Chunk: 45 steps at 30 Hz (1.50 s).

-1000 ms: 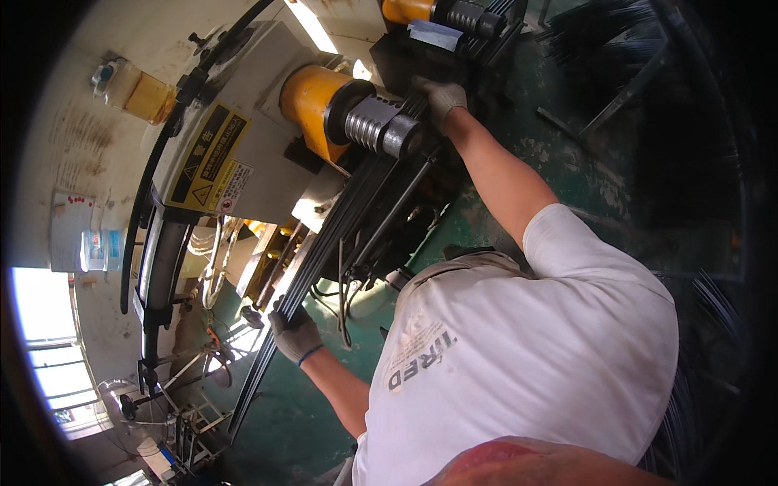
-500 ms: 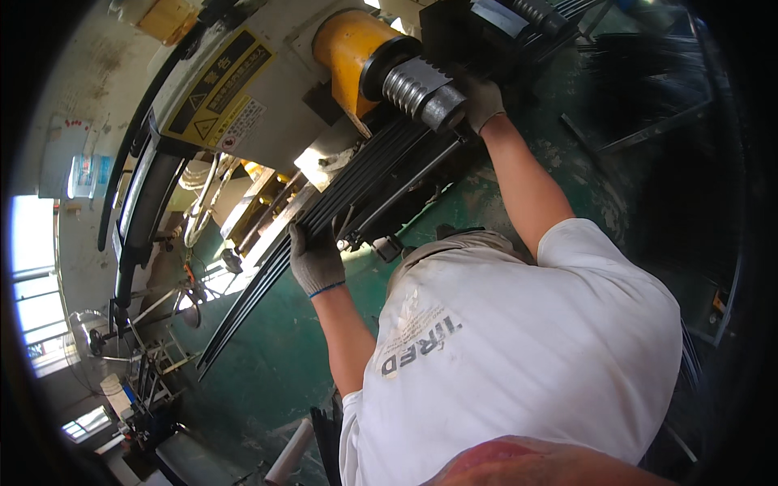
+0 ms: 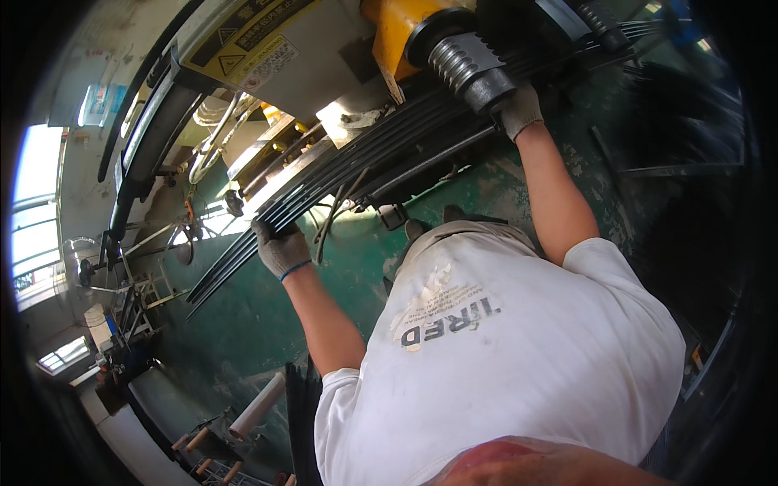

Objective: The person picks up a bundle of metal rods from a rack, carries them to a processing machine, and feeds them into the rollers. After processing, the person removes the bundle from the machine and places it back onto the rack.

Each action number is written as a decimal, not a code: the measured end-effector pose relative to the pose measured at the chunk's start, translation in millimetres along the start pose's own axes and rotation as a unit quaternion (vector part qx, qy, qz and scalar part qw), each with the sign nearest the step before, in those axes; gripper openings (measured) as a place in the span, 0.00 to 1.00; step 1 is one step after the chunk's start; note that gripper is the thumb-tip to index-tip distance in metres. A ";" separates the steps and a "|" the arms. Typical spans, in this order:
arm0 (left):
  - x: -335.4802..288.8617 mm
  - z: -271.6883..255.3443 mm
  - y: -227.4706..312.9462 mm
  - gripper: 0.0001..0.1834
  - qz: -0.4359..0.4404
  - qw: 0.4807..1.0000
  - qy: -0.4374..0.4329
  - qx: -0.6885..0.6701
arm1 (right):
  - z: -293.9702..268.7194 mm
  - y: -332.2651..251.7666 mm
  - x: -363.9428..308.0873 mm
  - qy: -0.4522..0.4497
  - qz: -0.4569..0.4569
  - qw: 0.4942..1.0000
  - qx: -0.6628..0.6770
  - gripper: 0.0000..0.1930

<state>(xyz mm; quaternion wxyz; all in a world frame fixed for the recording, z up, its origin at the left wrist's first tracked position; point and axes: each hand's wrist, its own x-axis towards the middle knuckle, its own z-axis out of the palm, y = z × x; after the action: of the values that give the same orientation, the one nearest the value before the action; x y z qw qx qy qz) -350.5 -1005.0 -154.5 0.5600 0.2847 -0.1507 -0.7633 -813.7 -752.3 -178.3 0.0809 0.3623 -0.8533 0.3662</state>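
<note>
Left grip [image 3: 282, 249] on glossy rods [image 3: 316, 188]

at left we see a brightly lit, barred window [image 3: 36, 219] beside a pale wall [image 3: 79, 178], and a scuffed green-painted floor [image 3: 235, 348].

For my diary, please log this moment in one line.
Grey-gloved left hand: holding long thin black rods; grey-gloved right hand: beside ridged grey metal cylinder, grip hidden.
</note>
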 end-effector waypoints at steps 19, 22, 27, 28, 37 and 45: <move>-9.1 -36.9 83.5 0.23 0.005 0.996 0.045 -0.074 | -31.4 -15.2 46.2 0.205 0.459 0.722 0.475 0.38; 8.3 -92.3 156.0 0.23 0.086 0.988 0.097 -0.085 | -21.5 10.7 27.9 0.216 0.431 0.759 0.438 0.37; 35.4 -153.3 266.3 0.26 0.142 0.981 0.119 -0.049 | 0.8 85.0 -52.0 0.140 0.368 0.907 0.152 0.36; 44.2 -168.5 285.6 0.27 0.144 0.982 0.119 -0.034 | 2.8 104.0 -78.4 0.061 0.317 0.946 0.011 0.36; 56.7 -222.3 321.3 0.22 0.125 0.967 0.124 0.183 | 24.2 43.4 -219.8 -0.306 -0.600 -0.322 -0.666 0.35; 91.5 -255.8 358.8 0.16 0.117 0.979 0.133 0.096 | 44.4 3.0 -217.3 -0.113 -0.642 -0.677 -0.341 0.32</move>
<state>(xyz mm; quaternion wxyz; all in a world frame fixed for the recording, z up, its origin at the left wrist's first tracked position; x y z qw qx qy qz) 60.6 -1185.7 -184.6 0.6307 0.4165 -0.1802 -0.6294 -652.7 -659.8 -299.6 -0.2077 -0.3164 -0.6767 0.6315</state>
